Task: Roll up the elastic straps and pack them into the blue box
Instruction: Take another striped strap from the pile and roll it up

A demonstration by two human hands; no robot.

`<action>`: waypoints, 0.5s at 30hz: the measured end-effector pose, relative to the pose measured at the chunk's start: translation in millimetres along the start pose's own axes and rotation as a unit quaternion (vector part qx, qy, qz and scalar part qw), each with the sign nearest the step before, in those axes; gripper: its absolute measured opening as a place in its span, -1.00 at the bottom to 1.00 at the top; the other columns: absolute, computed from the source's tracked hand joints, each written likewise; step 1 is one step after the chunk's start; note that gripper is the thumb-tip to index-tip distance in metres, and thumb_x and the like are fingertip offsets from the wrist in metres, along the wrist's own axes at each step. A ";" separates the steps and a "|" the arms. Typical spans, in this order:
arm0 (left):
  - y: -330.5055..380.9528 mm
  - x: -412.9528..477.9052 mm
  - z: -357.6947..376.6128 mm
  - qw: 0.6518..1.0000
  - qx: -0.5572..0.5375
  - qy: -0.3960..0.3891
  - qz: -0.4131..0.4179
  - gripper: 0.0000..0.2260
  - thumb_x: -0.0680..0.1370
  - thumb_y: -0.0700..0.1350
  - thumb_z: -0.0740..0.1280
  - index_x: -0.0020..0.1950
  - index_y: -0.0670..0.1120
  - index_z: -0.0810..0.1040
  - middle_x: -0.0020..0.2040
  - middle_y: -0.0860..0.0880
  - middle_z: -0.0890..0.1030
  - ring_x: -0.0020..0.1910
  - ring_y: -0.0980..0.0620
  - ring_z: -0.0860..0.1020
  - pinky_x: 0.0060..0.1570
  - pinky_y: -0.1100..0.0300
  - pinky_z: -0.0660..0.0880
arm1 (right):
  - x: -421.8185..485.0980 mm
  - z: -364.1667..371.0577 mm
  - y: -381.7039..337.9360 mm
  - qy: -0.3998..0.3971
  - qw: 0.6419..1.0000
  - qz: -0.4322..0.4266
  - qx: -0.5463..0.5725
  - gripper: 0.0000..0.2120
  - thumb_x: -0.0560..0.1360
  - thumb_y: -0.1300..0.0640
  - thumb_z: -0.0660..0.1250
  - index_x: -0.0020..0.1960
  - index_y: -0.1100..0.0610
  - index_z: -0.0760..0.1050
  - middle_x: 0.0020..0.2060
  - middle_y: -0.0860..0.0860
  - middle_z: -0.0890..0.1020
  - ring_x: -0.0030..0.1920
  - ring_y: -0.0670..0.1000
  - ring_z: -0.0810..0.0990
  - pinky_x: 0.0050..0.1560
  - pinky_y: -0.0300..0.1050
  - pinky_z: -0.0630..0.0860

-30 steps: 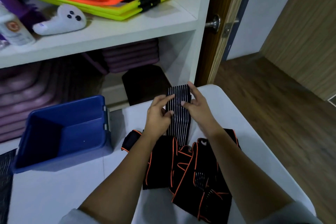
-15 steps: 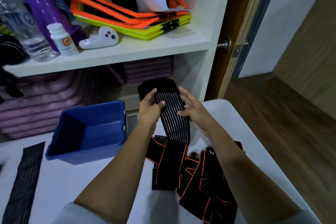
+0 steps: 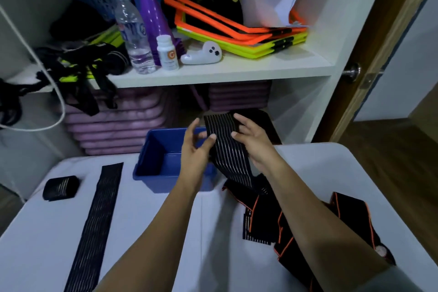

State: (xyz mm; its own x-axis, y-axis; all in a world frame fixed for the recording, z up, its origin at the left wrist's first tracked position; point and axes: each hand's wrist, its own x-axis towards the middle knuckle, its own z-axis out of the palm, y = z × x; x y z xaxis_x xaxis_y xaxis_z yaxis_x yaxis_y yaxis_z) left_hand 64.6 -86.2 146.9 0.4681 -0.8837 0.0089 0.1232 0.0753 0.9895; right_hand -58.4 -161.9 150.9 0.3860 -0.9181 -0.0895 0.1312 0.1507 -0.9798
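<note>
Head view shows my left hand (image 3: pixel 198 149) and right hand (image 3: pixel 252 140) pinching the striped strap (image 3: pixel 228 149) in their fingers, raised beside the blue box (image 3: pixel 154 163) above the counter (image 3: pixel 213 232), so I judge rolling starts next from its top end.

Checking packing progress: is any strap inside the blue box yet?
No, the blue box shows only bare floor; the rolled strap lies on the table.

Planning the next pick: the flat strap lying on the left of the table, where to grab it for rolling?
Take the flat strap at its far end, near the blue box, pinching across the width from above. It lies straight and flat on the table, and that end is bare and within view.
</note>
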 end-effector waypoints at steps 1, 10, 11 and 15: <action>3.7 0.4 -12.3 1.000 -0.005 0.013 0.004 -0.58 0.54 -0.17 0.31 0.36 0.10 0.36 0.11 -0.07 0.51 0.01 0.00 0.56 -0.19 0.17 0.57 | -3.4 13.9 -1.9 -0.016 1.000 -0.011 -0.001 -0.54 0.54 0.40 0.22 0.38 0.09 0.37 0.07 0.04 0.60 0.00 -0.07 0.61 -0.09 -0.30 0.59; 56.7 -13.1 -148.3 0.994 0.042 0.039 0.095 -0.61 0.53 -0.32 0.29 0.33 -0.04 0.44 0.19 -0.01 0.57 0.12 0.17 0.56 0.06 0.28 0.54 | -33.8 160.6 2.1 -0.071 0.996 -0.055 -0.006 -0.51 0.54 0.30 0.27 0.41 0.00 0.32 0.10 0.06 0.61 0.04 -0.05 0.62 -0.09 -0.25 0.57; 61.6 -15.4 -165.0 0.993 0.044 0.037 0.100 -0.62 0.54 -0.32 0.28 0.31 -0.01 0.45 0.15 0.03 0.57 0.04 0.25 0.57 -0.04 0.35 0.54 | -37.1 178.4 2.1 -0.066 0.996 -0.061 -0.011 -0.53 0.54 0.27 0.28 0.41 0.02 0.32 0.10 0.06 0.61 0.04 -0.06 0.62 -0.07 -0.25 0.57; 80.6 -20.4 -229.7 0.989 0.077 0.052 0.116 -0.64 0.53 -0.23 0.32 0.25 0.13 0.47 0.19 -0.02 0.57 0.14 0.03 0.56 0.07 0.08 0.56 | -45.3 247.0 1.5 -0.060 0.994 -0.084 -0.019 -0.62 0.55 0.21 0.29 0.36 0.13 0.40 0.11 0.08 0.61 0.13 0.03 0.59 0.10 -0.11 0.55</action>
State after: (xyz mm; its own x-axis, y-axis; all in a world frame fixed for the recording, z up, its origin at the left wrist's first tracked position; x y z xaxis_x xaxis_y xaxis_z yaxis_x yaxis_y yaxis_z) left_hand 266.0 44.1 193.4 0.5568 -0.7976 0.2322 -0.1290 0.1931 0.9727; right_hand 149.8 -29.5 197.6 0.4680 -0.8785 0.0961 0.1703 -0.0170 -0.9853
